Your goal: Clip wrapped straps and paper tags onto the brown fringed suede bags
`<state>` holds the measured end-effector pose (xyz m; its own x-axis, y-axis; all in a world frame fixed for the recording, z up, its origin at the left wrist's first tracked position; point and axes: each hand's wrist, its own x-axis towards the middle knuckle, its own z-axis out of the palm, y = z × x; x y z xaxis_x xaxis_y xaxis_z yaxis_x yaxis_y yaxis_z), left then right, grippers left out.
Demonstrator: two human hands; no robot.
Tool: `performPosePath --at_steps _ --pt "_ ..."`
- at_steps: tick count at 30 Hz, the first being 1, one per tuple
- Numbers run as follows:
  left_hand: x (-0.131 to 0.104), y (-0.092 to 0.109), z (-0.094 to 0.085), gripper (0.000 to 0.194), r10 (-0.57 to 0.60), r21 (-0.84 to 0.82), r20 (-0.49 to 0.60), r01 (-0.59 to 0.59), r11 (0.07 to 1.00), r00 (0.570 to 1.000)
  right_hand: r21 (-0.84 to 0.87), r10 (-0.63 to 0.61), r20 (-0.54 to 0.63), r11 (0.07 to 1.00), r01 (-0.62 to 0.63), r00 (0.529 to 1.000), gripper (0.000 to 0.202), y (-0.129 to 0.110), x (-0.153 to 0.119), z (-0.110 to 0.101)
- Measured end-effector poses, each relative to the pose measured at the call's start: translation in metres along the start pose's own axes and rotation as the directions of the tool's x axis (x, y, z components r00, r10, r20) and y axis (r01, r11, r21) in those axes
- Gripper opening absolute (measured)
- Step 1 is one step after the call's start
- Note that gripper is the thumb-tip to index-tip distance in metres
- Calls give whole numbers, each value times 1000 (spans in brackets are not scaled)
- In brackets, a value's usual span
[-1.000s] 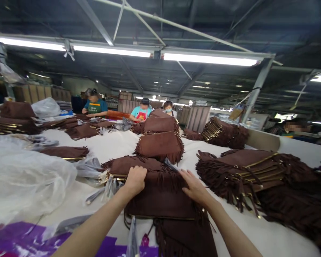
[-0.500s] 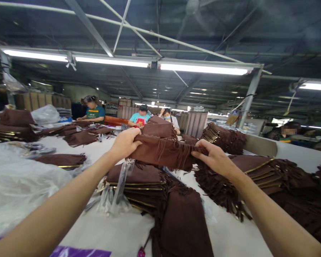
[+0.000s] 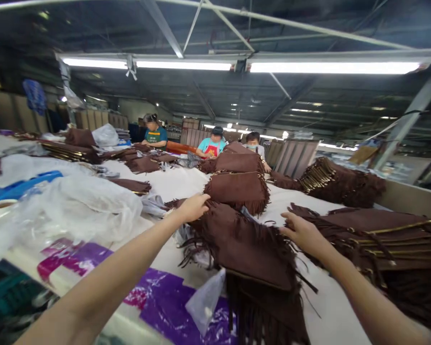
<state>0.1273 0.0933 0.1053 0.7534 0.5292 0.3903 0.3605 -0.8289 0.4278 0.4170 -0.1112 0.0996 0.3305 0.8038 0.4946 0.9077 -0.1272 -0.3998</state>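
A brown fringed pouch (image 3: 251, 239) with a gold zip edge is spread in front of me, over more brown fringed pieces. My left hand (image 3: 194, 207) pinches its upper left corner, fingers closed. Just off its right edge, beside the loose fringe, my right hand (image 3: 303, 232) has its fingers apart and holds nothing that I can see. Beyond my hands a pile of brown fringed pouches (image 3: 237, 188) stands on the white table (image 3: 330, 306).
Stacked brown pouches with gold zips (image 3: 388, 230) lie to the right. Clear plastic bags (image 3: 89, 201) and purple printed plastic (image 3: 168, 297) cover the left side. A blue plastic item (image 3: 25, 186) lies farther left. Several co-workers (image 3: 211, 143) are across the table.
The brown pouch that both hands held up and stretched has come down onto the pieces in front of me. My right hand has let go; the view has turned left.
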Motion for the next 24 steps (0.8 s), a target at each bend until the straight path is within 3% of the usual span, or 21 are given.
performPosePath --at_steps 3,5,8,11,13,14,17,20,22,24 --pt "-42 -8 20 39 23 -4 20 -23 1000 1000 28 -160 106 987 158 981 30 -25 -47 40" --pt "-74 -3 25 34 132 -56 88 -128 990 987 109 -265 281 964 244 923 28 -57 -82 57" --pt "-119 12 32 26 279 -141 228 -252 957 933 174 -439 503 895 410 745 28 -106 -127 75" --pt "-153 24 45 30 309 -105 326 -290 951 893 131 -550 614 778 614 566 24 -133 -157 95" --pt "-165 28 54 46 278 -32 350 -285 958 894 80 -605 632 673 735 484 23 -141 -168 111" --pt "-168 28 57 49 259 7 358 -279 960 897 44 -618 631 631 774 469 22 -144 -171 118" --pt "-167 23 62 30 253 81 379 -304 949 890 -58 -620 607 589 806 497 17 -149 -174 127" --pt "-163 7 60 11 294 90 372 -349 933 881 -43 -629 572 618 785 526 15 -143 -172 118" --pt "-161 -5 58 11 290 105 350 -344 933 891 -21 -607 541 682 731 582 16 -127 -170 106" --pt "-160 -17 55 10 273 130 323 -328 936 906 -2 -550 502 771 636 668 16 -102 -167 94"
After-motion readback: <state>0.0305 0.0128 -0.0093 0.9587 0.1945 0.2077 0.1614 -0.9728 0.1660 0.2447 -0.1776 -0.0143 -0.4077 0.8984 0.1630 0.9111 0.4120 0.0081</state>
